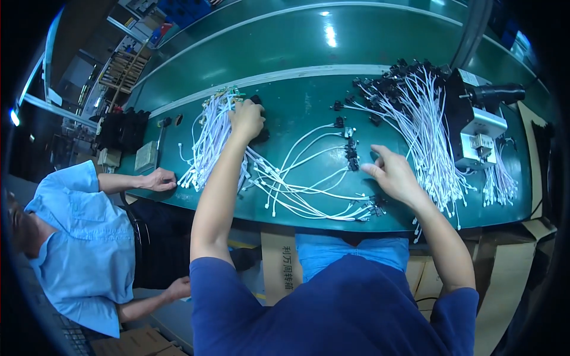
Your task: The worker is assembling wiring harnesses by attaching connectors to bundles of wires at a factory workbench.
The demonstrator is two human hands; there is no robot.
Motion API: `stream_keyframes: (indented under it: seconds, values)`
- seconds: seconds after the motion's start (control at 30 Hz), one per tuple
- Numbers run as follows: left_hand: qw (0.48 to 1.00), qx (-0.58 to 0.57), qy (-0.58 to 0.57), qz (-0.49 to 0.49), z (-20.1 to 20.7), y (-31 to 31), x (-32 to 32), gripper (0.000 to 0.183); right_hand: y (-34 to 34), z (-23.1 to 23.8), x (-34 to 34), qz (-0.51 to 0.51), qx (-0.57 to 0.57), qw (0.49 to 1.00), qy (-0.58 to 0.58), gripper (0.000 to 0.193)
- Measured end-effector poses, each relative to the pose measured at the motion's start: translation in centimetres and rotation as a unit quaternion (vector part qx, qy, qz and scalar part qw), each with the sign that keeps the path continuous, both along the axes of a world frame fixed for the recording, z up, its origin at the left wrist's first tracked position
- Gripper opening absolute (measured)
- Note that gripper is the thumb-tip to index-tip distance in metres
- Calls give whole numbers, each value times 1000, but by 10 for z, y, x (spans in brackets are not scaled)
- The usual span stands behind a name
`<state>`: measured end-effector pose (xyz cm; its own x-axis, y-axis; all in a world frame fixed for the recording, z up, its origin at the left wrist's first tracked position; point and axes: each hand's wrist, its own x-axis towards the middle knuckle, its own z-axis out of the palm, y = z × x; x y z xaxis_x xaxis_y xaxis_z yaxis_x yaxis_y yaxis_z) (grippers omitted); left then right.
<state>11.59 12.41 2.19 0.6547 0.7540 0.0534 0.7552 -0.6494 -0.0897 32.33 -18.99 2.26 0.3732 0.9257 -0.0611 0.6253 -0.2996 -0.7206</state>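
My left hand reaches across to the far end of a bundle of white cables. Its fingers are bent down beside a dark object, and whatever they grip is hidden. My right hand is open, thumb and forefinger apart, just right of a row of small black connectors. White cables curve leftward from these connectors. Closer to the front edge, more loose white cables lead to another cluster of black connectors.
A big pile of white cables with black ends lies at right, beside a small bench machine. Further right is a smaller cable bundle. A co-worker's hand rests on the green table at left, near a grey block.
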Motion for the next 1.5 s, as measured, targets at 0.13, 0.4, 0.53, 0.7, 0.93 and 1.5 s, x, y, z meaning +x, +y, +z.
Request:
stream_keyframes:
  seconds: [0.13,0.4,0.53,0.7,0.93,1.5]
  values:
    - [987,6,-147,-60,-1,12,-14,29,-20,-1,3,-49,119,991,49,34]
    - [648,-493,-581,-1,20,-119,5,32,-49,-14,11,14,209,972,-104,13]
    - [559,-626,-543,18,20,-176,-5,32,-46,-6,-5,116,136,976,-128,17]
    - [502,-655,-561,54,10,-193,-25,32,-47,7,-21,101,23,963,-250,29]
    - [343,-728,-590,66,0,-200,-31,28,-49,-5,-18,104,28,979,-176,16]
    - [499,-604,-615,90,-8,-221,-11,17,-16,-35,-3,45,191,964,-178,10]
